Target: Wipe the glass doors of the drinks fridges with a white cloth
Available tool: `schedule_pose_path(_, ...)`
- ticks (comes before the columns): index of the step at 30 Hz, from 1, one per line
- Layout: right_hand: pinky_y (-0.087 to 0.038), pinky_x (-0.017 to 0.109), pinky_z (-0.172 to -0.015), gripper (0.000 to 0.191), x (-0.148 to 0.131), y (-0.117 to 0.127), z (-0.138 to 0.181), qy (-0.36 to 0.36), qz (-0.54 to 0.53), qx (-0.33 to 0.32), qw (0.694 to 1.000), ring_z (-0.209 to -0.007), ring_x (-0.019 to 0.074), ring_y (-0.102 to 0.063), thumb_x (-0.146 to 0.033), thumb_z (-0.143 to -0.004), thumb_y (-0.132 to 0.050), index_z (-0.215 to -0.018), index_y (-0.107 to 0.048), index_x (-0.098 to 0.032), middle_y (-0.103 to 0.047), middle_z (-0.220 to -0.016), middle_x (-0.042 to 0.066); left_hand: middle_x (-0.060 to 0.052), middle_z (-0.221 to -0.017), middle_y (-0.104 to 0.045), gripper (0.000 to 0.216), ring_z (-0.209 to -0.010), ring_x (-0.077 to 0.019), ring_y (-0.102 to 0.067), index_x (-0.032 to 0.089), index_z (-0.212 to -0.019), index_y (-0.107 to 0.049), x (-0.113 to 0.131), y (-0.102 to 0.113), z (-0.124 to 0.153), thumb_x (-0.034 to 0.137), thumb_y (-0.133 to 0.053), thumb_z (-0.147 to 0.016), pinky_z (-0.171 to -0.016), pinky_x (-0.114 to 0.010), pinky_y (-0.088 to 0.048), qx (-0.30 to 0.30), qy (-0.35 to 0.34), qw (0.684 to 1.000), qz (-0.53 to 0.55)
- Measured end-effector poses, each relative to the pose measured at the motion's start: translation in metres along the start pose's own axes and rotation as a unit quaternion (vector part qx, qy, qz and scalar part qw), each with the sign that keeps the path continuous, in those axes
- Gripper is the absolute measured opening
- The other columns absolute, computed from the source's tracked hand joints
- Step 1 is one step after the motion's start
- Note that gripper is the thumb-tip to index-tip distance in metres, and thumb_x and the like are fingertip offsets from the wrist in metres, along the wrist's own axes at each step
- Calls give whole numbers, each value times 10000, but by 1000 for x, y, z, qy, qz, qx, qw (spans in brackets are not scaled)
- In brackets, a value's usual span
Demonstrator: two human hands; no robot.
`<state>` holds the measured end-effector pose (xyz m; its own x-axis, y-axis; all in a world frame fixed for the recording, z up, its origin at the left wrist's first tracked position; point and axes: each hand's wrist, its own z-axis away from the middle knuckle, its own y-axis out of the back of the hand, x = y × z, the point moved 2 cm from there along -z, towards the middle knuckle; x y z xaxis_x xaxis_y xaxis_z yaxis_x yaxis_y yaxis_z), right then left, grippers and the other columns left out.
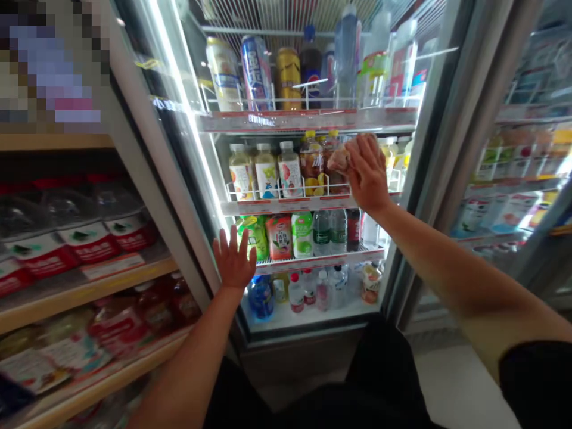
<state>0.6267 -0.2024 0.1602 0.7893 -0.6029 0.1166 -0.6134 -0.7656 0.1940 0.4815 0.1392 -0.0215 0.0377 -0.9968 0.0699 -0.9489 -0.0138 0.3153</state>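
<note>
In front of me stands a drinks cooler with a glass door, lit brightly from inside. My right hand is raised to the glass at middle-shelf height, its fingers closed over a crumpled pinkish cloth. Behind that hand, part of the row of bottles is hidden. My left hand is lower, near the door's left side, with fingers spread and nothing in it. It appears to rest flat on the glass, in front of a green drink pack.
Inside the cooler, cans and bottles line wire shelves; a gold can is on the upper one. At left, a wooden shelf carries large red-labelled bottles. Another cooler stands at right, past a metal door frame.
</note>
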Motion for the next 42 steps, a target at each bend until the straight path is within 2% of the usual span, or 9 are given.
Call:
schedule_pose_path(7, -285, 501, -1266, 498, -29, -7, 47, 145, 3, -161, 976, -1510, 241, -340, -268, -1008, -445, -1493, -447, -377, -438, -1581, -44, -85, -1619, -345, 588, -1564, -296, -110, 296, -1529, -418, 0, 3, 2, 409, -521, -961, -1266, -567, -92, 9, -11, 1000, -17)
schedule_pose_path(13, -237, 598, -1252, 501, -13, -4, -41, 38, 7, 2, 999, -1556, 305, -202, -317, -1047, -328, -1546, -372, -305, -318, -1643, -2, -71, -1621, -341, 560, -1561, -302, -128, 321, -1492, -476, 3, 10, -3, 417, -554, -946, -1261, -579, -103, 20, 8, 999, -26)
schedule_pose_path(16, -164, 633, -1254, 536, -34, -20, -70, 41, -9, 14, 999, -1571, 322, -113, -351, -1054, -324, -1586, -274, -305, -232, -1675, -6, -77, -1641, -297, 570, -1570, -284, -41, 299, -1519, -437, 6, 10, -5, 413, -515, -965, -1264, -587, -77, 16, 9, 999, -29)
schedule_pose_path(19, -131, 598, -1274, 597, -79, -45, -46, 119, -23, -63, 991, -1578, 289, -88, -313, -1038, -390, -1605, -203, -322, -222, -1681, -13, -95, -1636, -305, 557, -1570, -257, -11, 261, -1520, -436, 9, 6, -5, 427, -457, -989, -1270, -577, -61, -2, 14, 999, -30)
schedule_pose_path(23, -167, 449, -1306, 662, -118, -62, 23, 276, -57, -192, 940, -1571, 187, -158, -189, -986, -455, -1595, -236, -326, -277, -1663, -36, -111, -1612, -354, 554, -1569, -256, -11, 223, -1467, -515, 8, 1, -3, 484, -410, -990, -1273, -570, -41, -3, 41, 999, -23)
schedule_pose_path(27, -196, 434, -1296, 606, -92, -47, 30, 306, -72, -208, 926, -1552, 177, -231, -137, -967, -444, -1546, -371, -300, -353, -1630, -37, -98, -1614, -353, 565, -1569, -253, -17, 224, -1466, -518, 9, -1, -4, 496, -391, -986, -1279, -556, -32, -4, 50, 999, -18)
schedule_pose_path(32, -158, 529, -1278, 490, -26, -12, -41, 155, -34, -98, 982, -1549, 253, -237, -241, -1024, -396, -1513, -437, -252, -364, -1628, 16, -95, -1628, -324, 576, -1570, -268, -20, 207, -1476, -504, 13, 1, -6, 483, -386, -984, -1278, -564, -26, -14, 55, 998, -13)
schedule_pose_path(36, -204, 559, -1251, 508, -17, -4, -52, 38, -20, -7, 999, -1552, 313, -203, -270, -1029, -365, -1526, -419, -177, -314, -1645, 93, -96, -1637, -302, 567, -1570, -273, -17, 199, -1481, -497, 15, 1, -5, 450, -387, -985, -1277, -561, -24, -13, 53, 998, -20)
schedule_pose_path(42, -182, 528, -1285, 466, -53, -21, -25, 190, -87, -147, 967, -1542, 252, -257, -288, -1001, -431, -1464, -485, -303, -394, -1606, -18, -97, -1623, -334, 550, -1570, -268, -48, 211, -1480, -500, 13, 0, -4, 433, -403, -986, -1279, -542, -41, 12, 35, 999, -24)
